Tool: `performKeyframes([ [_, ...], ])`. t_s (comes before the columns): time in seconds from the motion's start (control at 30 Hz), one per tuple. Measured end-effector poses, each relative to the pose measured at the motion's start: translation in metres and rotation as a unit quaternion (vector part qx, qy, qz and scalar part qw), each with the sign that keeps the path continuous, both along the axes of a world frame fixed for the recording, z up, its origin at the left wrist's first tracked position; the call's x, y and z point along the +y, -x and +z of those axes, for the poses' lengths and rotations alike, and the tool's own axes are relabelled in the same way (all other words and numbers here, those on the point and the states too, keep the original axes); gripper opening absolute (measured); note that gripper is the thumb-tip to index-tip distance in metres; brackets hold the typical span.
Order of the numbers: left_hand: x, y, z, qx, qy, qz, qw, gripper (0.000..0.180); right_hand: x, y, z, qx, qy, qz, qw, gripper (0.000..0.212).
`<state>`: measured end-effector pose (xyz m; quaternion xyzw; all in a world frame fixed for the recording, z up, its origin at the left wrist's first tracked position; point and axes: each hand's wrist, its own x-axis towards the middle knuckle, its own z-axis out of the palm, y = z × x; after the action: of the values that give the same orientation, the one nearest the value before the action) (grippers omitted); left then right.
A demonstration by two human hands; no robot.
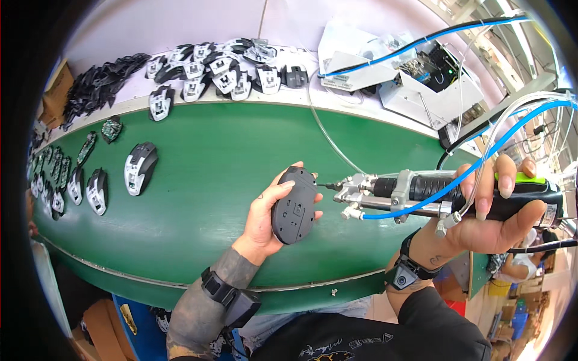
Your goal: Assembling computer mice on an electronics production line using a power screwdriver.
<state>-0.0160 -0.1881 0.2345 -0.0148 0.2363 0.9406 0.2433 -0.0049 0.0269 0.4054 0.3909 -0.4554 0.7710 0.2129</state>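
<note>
My left hand point(268, 210) is closed around a black computer mouse point(296, 207), its underside with screw holes turned up toward me. In my right hand point(500, 201) is a black powered screwdriver point(415, 188) with a lime-green strip, lying nearly level and pointing left. The thin bit point(326, 185) at its tip reaches the upper right edge of the mouse; whether it sits in a screw hole I cannot tell. A blue air hose point(457, 189) and clear tubes run from the screwdriver to the upper right.
Several grey-and-white mouse shells point(226, 66) crowd the back ledge beside a heap of black parts point(102, 87). One half-built mouse point(140, 168) lies on the green table point(211, 144), with circuit boards point(63, 168) at far left. A white machine point(415, 90) stands at back right.
</note>
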Motion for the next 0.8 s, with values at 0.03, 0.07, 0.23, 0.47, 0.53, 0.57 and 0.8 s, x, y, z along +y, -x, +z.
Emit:
performKeyframes([
  [0.03,0.001,0.000,-0.001,0.008,-0.009,-0.004,1.000,0.056,0.000,0.001,-0.001,-0.004,-0.003,-0.006,1.000,0.046],
  [0.07,0.002,0.000,-0.001,0.005,-0.012,-0.010,1.000,0.056,-0.001,0.001,0.000,-0.005,-0.010,-0.002,1.000,0.046],
  [0.23,0.001,0.002,-0.002,0.007,-0.021,-0.003,1.000,0.060,-0.002,0.006,-0.002,-0.012,-0.016,0.008,1.000,0.046],
  [0.47,0.002,0.001,-0.003,0.015,-0.020,-0.002,1.000,0.061,0.008,0.005,-0.003,-0.017,-0.014,0.023,0.999,0.048],
  [0.53,0.003,0.001,-0.006,0.016,-0.025,0.002,1.000,0.062,0.006,0.004,-0.001,-0.017,-0.013,0.024,0.999,0.048],
  [0.57,0.003,0.001,-0.006,0.016,-0.024,0.000,1.000,0.062,0.004,0.003,-0.001,-0.018,-0.012,0.029,0.999,0.047],
  [0.8,0.002,-0.005,0.000,0.029,-0.039,-0.004,0.999,0.066,-0.003,0.001,0.001,-0.023,-0.015,0.038,0.999,0.046],
])
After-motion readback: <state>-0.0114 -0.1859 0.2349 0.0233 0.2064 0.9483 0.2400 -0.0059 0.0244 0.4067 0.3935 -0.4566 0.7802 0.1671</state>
